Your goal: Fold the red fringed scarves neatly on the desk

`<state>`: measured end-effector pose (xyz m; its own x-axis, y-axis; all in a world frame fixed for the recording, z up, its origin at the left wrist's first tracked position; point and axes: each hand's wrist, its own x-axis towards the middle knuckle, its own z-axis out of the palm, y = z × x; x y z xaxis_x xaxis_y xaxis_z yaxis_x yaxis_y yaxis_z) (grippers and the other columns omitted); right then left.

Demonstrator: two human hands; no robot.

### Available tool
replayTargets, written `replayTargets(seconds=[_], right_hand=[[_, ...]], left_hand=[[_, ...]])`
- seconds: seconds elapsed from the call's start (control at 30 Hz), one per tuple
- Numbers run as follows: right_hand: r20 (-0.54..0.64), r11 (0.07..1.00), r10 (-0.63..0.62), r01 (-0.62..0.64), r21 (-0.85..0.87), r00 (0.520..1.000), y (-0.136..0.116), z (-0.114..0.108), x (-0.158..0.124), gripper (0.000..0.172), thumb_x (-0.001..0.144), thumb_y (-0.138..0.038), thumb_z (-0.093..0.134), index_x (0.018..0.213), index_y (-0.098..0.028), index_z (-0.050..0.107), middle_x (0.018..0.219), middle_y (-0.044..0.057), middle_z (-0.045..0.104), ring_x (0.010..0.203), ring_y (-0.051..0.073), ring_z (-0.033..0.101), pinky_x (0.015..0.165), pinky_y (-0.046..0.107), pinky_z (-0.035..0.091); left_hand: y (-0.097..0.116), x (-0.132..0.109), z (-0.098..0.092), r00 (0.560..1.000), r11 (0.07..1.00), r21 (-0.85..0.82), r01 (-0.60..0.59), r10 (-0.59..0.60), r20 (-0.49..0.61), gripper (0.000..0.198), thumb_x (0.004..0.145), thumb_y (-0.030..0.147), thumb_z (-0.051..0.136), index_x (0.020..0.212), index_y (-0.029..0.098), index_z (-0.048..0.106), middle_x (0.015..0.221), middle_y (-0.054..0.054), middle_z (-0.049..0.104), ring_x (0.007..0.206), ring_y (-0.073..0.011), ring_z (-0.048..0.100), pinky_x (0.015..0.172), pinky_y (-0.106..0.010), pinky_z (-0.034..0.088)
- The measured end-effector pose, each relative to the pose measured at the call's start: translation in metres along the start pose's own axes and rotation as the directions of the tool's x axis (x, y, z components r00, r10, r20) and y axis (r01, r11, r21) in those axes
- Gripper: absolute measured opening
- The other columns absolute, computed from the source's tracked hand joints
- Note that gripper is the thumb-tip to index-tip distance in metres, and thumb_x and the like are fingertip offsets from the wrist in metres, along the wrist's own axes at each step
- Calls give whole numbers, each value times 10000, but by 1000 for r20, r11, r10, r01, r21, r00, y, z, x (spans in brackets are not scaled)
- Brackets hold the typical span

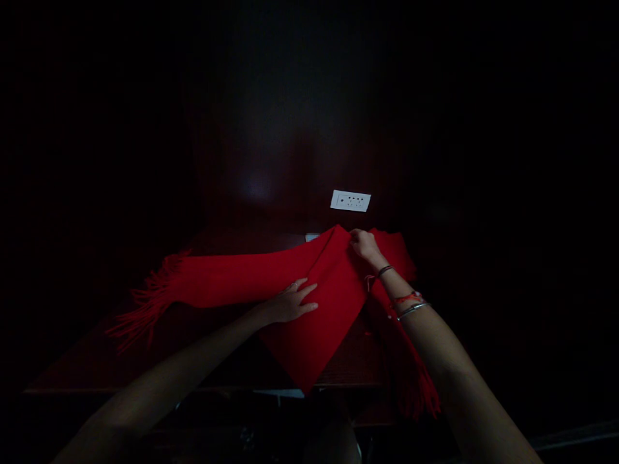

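A red fringed scarf (232, 278) lies across a dark wooden table, folded at its middle, where a pointed part reaches down over the front edge. One fringed end spreads out at the left; the other hangs down at the right below my forearm. My left hand (291, 303) rests on the scarf near the middle, fingers spread. Farther up and to the right, my right hand (363, 245) is closed on the scarf beside its upper fold.
A white socket panel (351, 200) is on the dark wall behind the table (77, 370). A small pale object (312, 238) shows partly behind the scarf. The surroundings are very dark.
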<state>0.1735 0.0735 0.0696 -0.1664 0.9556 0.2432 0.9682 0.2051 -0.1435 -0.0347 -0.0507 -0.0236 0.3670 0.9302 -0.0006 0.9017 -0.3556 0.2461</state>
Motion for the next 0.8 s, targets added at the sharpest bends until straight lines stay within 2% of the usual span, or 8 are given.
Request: replayTargets(seconds=[0.07,0.17,0.23,0.3,0.37,0.43,0.63,0.8], right_hand=[[-18,999,27,-28,-29,999,8,-9,3,340,790,-125,366,1109,-150,479,1041,122,559,961,208,505,783,276,378],[-62,997,24,-29,-74,998,10,-4,-8,396,800,-142,371,1191,-80,392,1153,200,453,1052,268,422,825,369,357],[-82,993,-83,75,-90,993,2,8,-29,459,816,-211,386,1250,-82,311,1267,196,327,1141,277,311,895,399,299],[-24,966,-250,248,-75,968,-10,24,-57,439,819,-285,406,1237,-163,353,1284,99,344,1165,203,288,951,321,260],[144,786,-618,612,86,773,-23,40,-88,470,834,-361,362,1268,-189,308,1306,77,324,1185,176,273,973,335,235],[248,638,-768,742,208,591,-32,54,-115,497,832,-425,335,1287,-239,266,1330,56,299,1219,183,221,988,402,187],[293,584,-806,771,255,514,-27,58,-150,461,855,-399,284,1295,-270,238,1365,36,232,1253,176,125,998,462,55],[286,494,-864,808,321,414,-20,47,-160,477,835,-410,340,1287,-281,257,1358,22,252,1251,170,139,1007,433,78]], left_hand=[[-5,14,-2,995,998,-8,57,-57,-80,613,788,590,200,1317,282,161,1397,-55,81,1245,-275,136,967,-448,160],[-24,31,3,979,979,11,201,-201,-12,665,774,612,195,1320,235,173,1392,-101,69,1246,-322,65,942,-526,122],[-37,35,9,973,973,44,228,-229,17,687,760,632,201,1319,233,182,1388,-107,93,1247,-317,68,946,-519,115],[-47,33,14,983,981,69,182,-182,-10,681,760,631,205,1318,241,181,1387,-101,104,1249,-299,81,958,-492,114],[-55,27,15,991,987,88,134,-132,-19,655,770,615,215,1317,256,180,1387,-90,106,1250,-290,89,962,-482,116],[-65,21,11,992,987,105,123,-123,-13,601,791,577,222,1313,281,182,1389,-67,104,1252,-284,88,959,-489,114],[-119,8,-4,962,955,120,272,-268,-48,576,800,564,237,1309,298,184,1388,-34,118,1252,-262,106,974,-465,106],[-148,-3,-14,972,967,103,232,-227,-61,544,837,504,262,1305,231,208,1379,-63,162,1245,-242,129,978,-432,110]])
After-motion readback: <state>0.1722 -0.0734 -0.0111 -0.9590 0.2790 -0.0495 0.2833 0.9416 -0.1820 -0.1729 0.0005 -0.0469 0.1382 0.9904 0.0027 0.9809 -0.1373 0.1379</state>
